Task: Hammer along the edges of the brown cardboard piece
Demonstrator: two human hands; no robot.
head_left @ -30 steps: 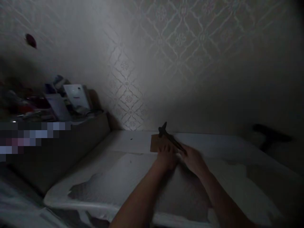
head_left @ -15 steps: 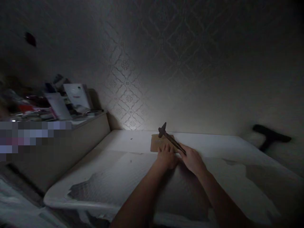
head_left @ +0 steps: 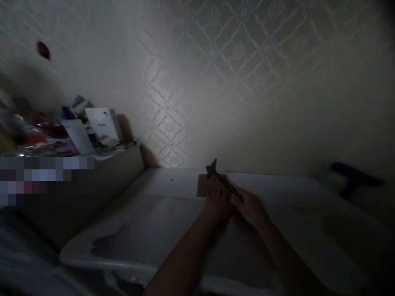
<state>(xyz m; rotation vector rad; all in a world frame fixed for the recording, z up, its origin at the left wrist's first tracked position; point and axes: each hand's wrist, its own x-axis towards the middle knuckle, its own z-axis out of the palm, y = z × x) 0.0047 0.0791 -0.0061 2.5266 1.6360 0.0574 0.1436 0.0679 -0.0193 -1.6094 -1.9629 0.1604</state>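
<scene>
My right hand (head_left: 250,206) is closed around the handle of a hammer (head_left: 212,168). The hammer's dark head is over the upper part of a small brown board (head_left: 202,187) on the white table. My left hand (head_left: 217,204) lies flat with fingers apart on the board's lower edge, just left of my right hand. Beneath the hammer head, the board's surface is too dark to make out in detail.
A cabinet (head_left: 114,174) at the left bears a cluttered pile with a white box (head_left: 103,123). Patterned wallpaper (head_left: 169,127) rises behind the table (head_left: 160,183). A dark T-shaped object (head_left: 354,176) is at the right by the wall.
The lighting has shifted: the wall is brighter, while the table and hands are darker. The view has moved very slightly. Both hands and the hammer keep nearly the same places.
</scene>
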